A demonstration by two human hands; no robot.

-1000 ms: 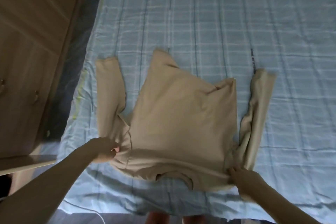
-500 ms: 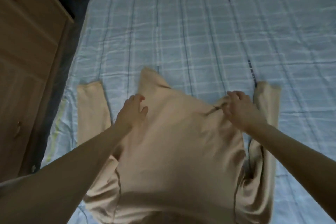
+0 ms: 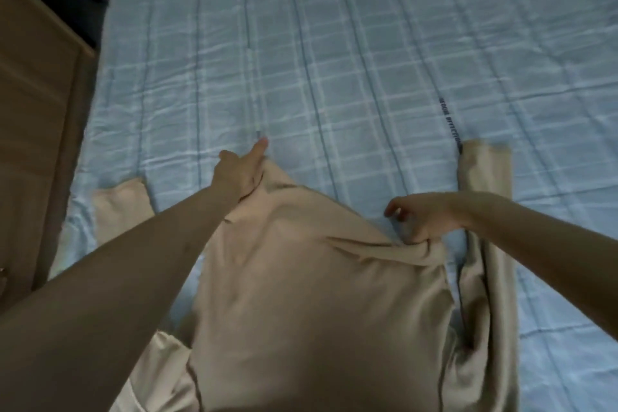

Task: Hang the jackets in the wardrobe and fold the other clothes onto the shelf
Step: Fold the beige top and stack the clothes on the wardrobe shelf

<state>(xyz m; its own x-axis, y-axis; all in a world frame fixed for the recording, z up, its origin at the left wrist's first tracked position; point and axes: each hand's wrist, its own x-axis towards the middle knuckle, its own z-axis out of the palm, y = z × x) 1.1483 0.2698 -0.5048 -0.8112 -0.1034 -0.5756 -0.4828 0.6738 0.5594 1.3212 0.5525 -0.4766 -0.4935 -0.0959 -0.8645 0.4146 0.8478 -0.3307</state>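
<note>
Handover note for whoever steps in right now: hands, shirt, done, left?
Left hand: grips the far left hem corner of the beige shirt.
Right hand: pinches the bunched far right hem corner.
Shirt lies on the bed, sleeves out to both sides, hem crooked.
Done: shirt laid out.
Left: square the hem, fold sleeves and body, put it on the shelf. Wardrobe stands to the left.

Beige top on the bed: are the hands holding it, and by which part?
Yes. The left hand grips the beige top at the far left hem corner; the right hand pinches bunched fabric at the far right hem corner.
</note>
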